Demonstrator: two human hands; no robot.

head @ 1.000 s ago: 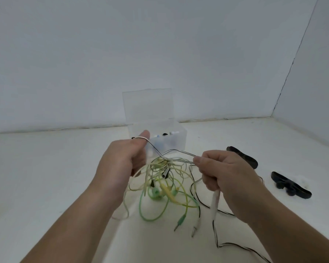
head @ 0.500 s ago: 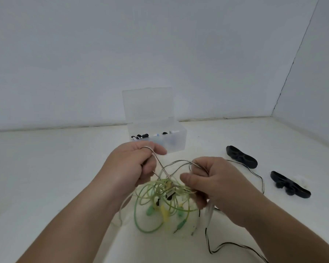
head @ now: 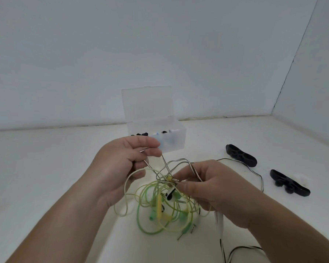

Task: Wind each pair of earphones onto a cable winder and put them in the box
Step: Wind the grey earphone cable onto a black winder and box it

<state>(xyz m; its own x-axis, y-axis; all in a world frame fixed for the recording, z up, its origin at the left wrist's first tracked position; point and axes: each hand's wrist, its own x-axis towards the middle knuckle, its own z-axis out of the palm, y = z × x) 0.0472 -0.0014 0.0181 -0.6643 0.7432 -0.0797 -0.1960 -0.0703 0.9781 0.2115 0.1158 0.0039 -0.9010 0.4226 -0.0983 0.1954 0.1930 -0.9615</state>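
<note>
A tangle of green and yellow earphone cables (head: pixel 160 207) hangs between my hands above the white surface. A black-and-white striped earphone cable (head: pixel 179 162) runs through it. My left hand (head: pixel 120 168) pinches this striped cable between thumb and fingers. My right hand (head: pixel 211 188) pinches cables at the top of the tangle, with a white inline piece (head: pixel 220 223) dangling under it. Behind my hands stands the clear plastic box (head: pixel 176 141), lid up, with wound earphones inside. Two black cable winders (head: pixel 240 155) (head: pixel 290 184) lie on the right.
The striped cable trails on the surface toward the near winder and the lower right (head: pixel 243 249). White walls meet in a corner at the back right. Something small and white (head: pixel 302 177) lies behind the nearer winder.
Both hands have dropped lower and closer together. My right hand moved left into the tangle, and the cable bundle has bunched up between the hands.
</note>
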